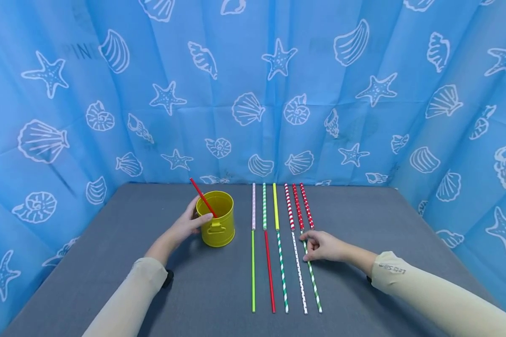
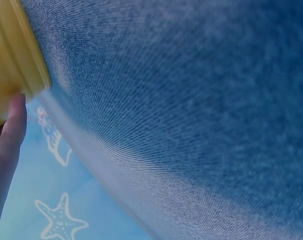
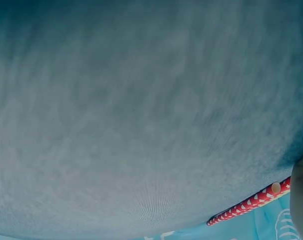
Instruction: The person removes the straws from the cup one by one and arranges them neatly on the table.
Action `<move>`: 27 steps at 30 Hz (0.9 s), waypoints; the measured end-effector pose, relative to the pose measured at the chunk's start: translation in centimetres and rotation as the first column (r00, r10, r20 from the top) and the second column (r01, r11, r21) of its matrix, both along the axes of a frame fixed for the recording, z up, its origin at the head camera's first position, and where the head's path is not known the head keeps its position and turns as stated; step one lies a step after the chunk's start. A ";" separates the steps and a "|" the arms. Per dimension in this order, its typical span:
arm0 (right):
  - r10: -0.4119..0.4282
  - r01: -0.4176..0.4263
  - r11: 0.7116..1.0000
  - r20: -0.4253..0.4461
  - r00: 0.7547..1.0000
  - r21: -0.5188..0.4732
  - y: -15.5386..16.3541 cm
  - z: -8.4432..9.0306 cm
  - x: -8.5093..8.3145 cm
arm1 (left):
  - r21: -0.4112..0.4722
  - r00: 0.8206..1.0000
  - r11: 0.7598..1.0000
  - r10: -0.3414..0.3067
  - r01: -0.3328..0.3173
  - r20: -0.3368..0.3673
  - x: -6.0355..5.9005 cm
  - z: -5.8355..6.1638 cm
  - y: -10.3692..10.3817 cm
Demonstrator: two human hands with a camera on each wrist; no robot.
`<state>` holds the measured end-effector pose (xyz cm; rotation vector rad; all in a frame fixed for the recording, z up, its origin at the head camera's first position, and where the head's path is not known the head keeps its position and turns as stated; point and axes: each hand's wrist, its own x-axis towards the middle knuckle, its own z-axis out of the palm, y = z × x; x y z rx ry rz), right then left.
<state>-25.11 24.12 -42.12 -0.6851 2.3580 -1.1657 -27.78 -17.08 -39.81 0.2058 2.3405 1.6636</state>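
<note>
A yellow metal bucket [image 1: 218, 223] stands on the grey table [image 1: 362, 215] with a red straw [image 1: 202, 196] leaning in it. My left hand [image 1: 201, 220] grips the bucket's left side, thumb over the rim. In the left wrist view the bucket [image 2: 11, 60] sits at the top left with a fingertip [image 2: 10, 131] against it. My right hand [image 1: 307, 245] pinches the far end of a green-and-white striped straw [image 1: 314, 286] lying on the table. The right wrist view shows a red patterned straw [image 3: 249, 204] beside a finger [image 3: 302, 200].
Two rows of straws lie side by side right of the bucket: several patterned ones in the far row [image 1: 288, 206] and a lime, a red [image 1: 270, 271] and striped ones in the near row. A blue seashell curtain [image 1: 253, 93] encloses the table.
</note>
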 end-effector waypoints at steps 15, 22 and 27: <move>-0.043 0.043 0.999 -0.014 0.999 -0.003 -0.1 -0.3 0.2 | 0.009 1.000 1.000 0.001 -0.001 -0.009 0.1 -0.1 0.0; -0.049 0.049 0.999 -0.017 0.999 0.006 0.1 -0.3 0.2 | 0.006 1.000 1.000 -0.004 0.004 -0.004 0.1 -0.1 0.1; -0.043 0.042 0.999 -0.019 0.999 -0.005 0.1 -0.2 0.2 | 0.014 1.000 1.000 0.006 -0.006 -0.005 0.2 0.0 0.1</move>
